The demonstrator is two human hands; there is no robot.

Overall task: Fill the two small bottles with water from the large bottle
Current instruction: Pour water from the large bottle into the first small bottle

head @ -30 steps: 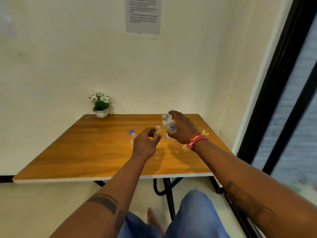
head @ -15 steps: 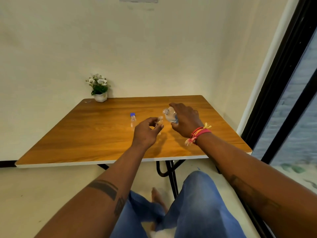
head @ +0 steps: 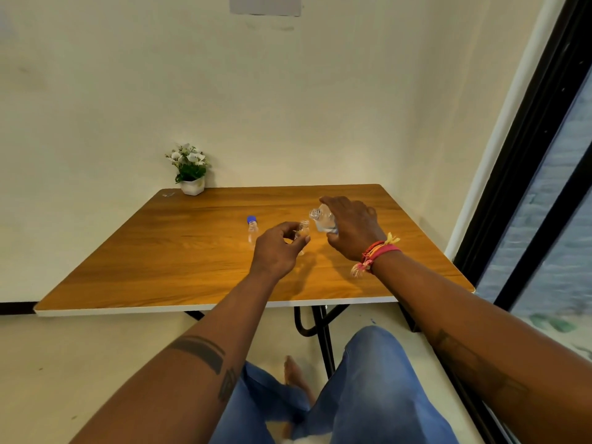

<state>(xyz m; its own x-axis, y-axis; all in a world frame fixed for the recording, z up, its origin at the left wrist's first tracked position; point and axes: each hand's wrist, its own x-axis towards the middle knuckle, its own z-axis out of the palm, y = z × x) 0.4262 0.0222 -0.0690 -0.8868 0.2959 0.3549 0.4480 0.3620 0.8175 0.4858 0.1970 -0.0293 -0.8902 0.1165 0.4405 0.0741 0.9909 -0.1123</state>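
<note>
My right hand grips the large clear bottle, uncapped and tilted to the left, its mouth just above and right of a small bottle's mouth. My left hand holds that small open bottle upright over the wooden table; my fingers hide most of its body. A second small clear bottle with a blue cap stands on the table just left of my left hand. I cannot tell whether water is flowing.
A small white pot of white flowers stands at the table's back left corner by the wall. A black-framed window runs along the right. My knees in blue jeans are below the table's front edge.
The large bottle has tipped further to the left and come lower, closer to the small bottle's mouth. Both hands have sunk nearer the tabletop. My head has tilted down.
</note>
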